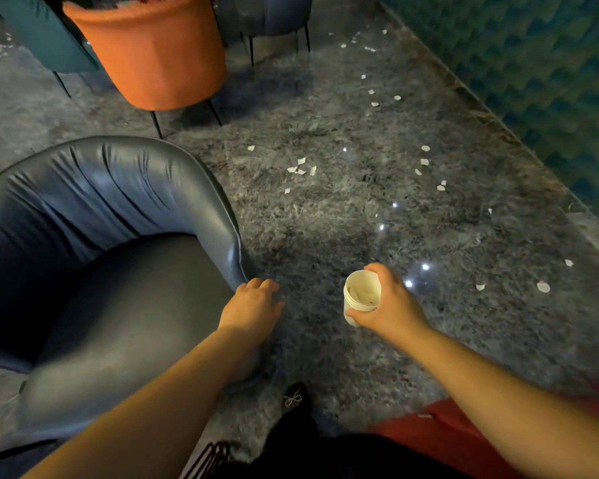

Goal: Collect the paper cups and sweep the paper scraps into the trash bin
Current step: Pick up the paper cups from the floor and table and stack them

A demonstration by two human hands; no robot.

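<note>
blue chair (94, 243) beside scattered scraps (301, 169)

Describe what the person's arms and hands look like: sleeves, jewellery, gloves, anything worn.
Both forearms are bare from the bottom edge of the picture to the wrists, with no sleeves in view. The left hand and right hand wear no gloves. No watch, bracelet or ring shows on either wrist or on the fingers that are visible, though the picture is dim and slightly blurred.
</note>
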